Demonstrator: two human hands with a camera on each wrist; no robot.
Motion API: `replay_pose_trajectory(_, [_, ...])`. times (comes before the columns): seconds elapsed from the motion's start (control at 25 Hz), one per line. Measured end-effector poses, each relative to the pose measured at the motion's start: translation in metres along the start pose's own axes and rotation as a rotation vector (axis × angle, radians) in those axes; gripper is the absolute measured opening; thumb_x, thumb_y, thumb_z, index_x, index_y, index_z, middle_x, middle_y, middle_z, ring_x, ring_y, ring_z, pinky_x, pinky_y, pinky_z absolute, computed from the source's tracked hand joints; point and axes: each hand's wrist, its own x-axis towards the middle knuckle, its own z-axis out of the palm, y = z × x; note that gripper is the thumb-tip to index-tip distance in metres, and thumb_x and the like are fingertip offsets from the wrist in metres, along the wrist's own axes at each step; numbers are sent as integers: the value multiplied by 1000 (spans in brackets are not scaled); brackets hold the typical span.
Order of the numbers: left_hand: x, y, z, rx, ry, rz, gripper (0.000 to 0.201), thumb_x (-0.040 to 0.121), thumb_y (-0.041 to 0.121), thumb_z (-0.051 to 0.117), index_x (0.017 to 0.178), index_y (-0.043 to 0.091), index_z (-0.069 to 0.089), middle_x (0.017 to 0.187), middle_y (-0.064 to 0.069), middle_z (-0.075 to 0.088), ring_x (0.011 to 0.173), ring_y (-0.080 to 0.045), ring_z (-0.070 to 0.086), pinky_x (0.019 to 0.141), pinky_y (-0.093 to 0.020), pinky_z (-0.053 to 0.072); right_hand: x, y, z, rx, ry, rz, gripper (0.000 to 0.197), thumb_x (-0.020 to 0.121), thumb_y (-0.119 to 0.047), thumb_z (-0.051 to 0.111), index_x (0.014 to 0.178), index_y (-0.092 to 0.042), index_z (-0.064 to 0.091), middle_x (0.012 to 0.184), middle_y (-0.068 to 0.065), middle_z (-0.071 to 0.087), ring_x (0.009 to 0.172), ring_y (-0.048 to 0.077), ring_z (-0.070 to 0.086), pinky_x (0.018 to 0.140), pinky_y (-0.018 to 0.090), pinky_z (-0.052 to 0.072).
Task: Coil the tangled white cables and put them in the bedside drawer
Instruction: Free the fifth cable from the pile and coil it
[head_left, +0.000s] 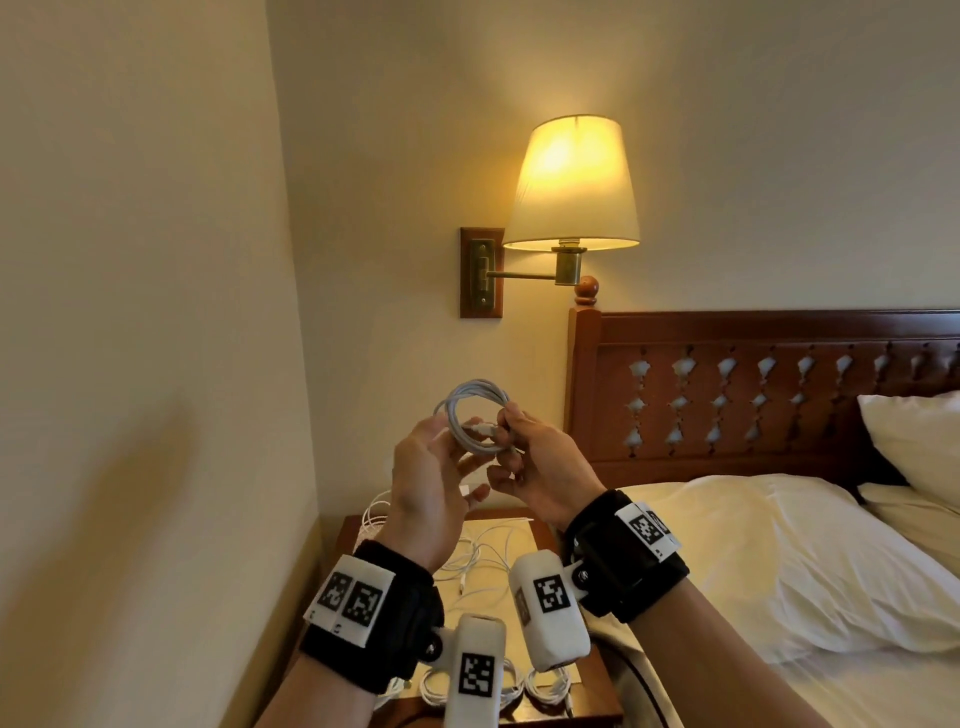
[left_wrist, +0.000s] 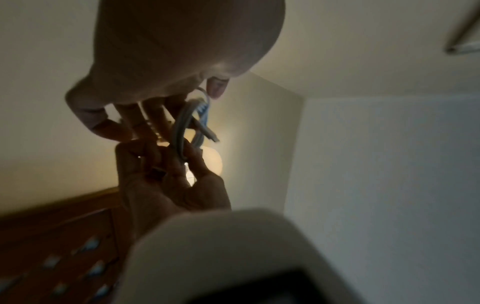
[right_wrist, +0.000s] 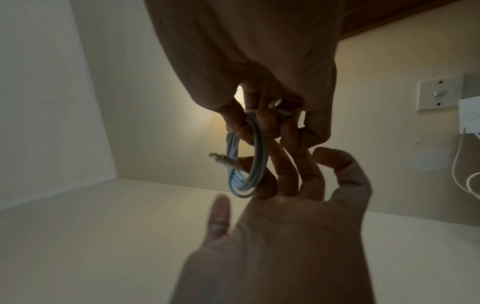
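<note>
A coiled white cable (head_left: 453, 418) is held up in front of the wall, above the nightstand. My right hand (head_left: 511, 421) grips one side of the coil between thumb and curled fingers. My left hand (head_left: 452, 447) lies against the other side with its fingers fairly straight and its thumb held apart. In the right wrist view, the coil (right_wrist: 232, 181) hangs from the right hand (right_wrist: 259, 115), and the left hand (right_wrist: 285, 185) reaches up behind it. A plug end (right_wrist: 218, 159) sticks out of the coil. The left wrist view shows the same coil (left_wrist: 179, 127). No drawer is in view.
Below the hands, the nightstand (head_left: 605, 696) carries loose tangled white cables (head_left: 483, 556) and small coiled ones (head_left: 545, 686) near its front edge. A lit wall lamp (head_left: 571, 182) hangs above. The bed (head_left: 753, 545) and wooden headboard (head_left: 779, 332) fill the right. A wall socket (right_wrist: 441, 92) has cables plugged in beside it.
</note>
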Motion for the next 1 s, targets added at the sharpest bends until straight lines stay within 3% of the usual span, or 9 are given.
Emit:
replay_pose_trajectory(0.12, [-4,7,7,424,122,38,30,95,43,49,95,16,62,110,-9,65,103,-23,58,83,-41,45,-1,-7,-1,-132,-55,6,24,98,-30,51,79,-16,54,66,-1,52,48,11,36,50,25,30])
replay_pose_trajectory(0.24, [-6,17,3,770,19,95,22,100,25,46,90,12,60,105,-11,63,96,-24,56,83,-40,47,-6,-17,-1,-494,-51,-63,36,97,-42,52,73,-15,54,65,5,55,48,15,44,48,25,34])
replay_pose_trajectory(0.32, [-8,22,1,789,-81,97,25,102,24,43,94,9,61,101,-10,67,89,-22,59,78,-38,51,-8,-19,3,-628,-25,-184,39,100,-43,45,77,-13,53,62,3,53,48,13,42,45,22,34])
replay_pose_trajectory(0.4, [-11,22,3,736,-63,116,30,104,24,41,100,4,63,91,-14,71,75,-20,65,69,-35,55,-6,-17,7,-714,43,-328,36,102,-39,41,77,-15,53,58,0,51,46,11,41,46,23,34])
replay_pose_trajectory(0.44, [-11,19,5,776,-1,170,32,104,25,41,99,4,64,81,-13,72,65,-18,66,62,-33,56,-4,-16,9,-750,88,-384,34,102,-38,41,79,-18,54,57,-1,51,46,9,42,48,25,35])
replay_pose_trajectory(0.52, [-14,13,8,1095,143,343,40,103,34,40,92,8,67,68,-7,71,58,-17,66,59,-33,56,1,-14,11,-781,181,-447,30,102,-38,42,84,-19,58,58,-3,53,48,9,45,52,30,39])
replay_pose_trajectory(0.64, [-23,6,9,1639,227,550,48,103,46,29,90,16,64,82,-5,68,74,-25,63,61,-33,42,8,-18,10,-803,285,-457,30,101,-37,43,85,-17,59,62,0,56,55,14,51,62,37,45])
replay_pose_trajectory(0.84, [-26,6,-3,1717,5,751,39,104,42,24,75,23,42,63,2,50,54,-20,40,57,-31,33,16,-25,8,-857,301,-458,35,101,-35,44,93,-7,64,62,-1,57,59,13,53,68,40,47])
replay_pose_trajectory(1.0, [-33,-3,-9,1688,-42,785,41,102,43,21,71,24,40,54,10,34,46,-13,33,55,-29,27,20,-23,10,-900,283,-467,35,100,-33,45,92,-5,64,60,0,56,55,12,51,63,36,44])
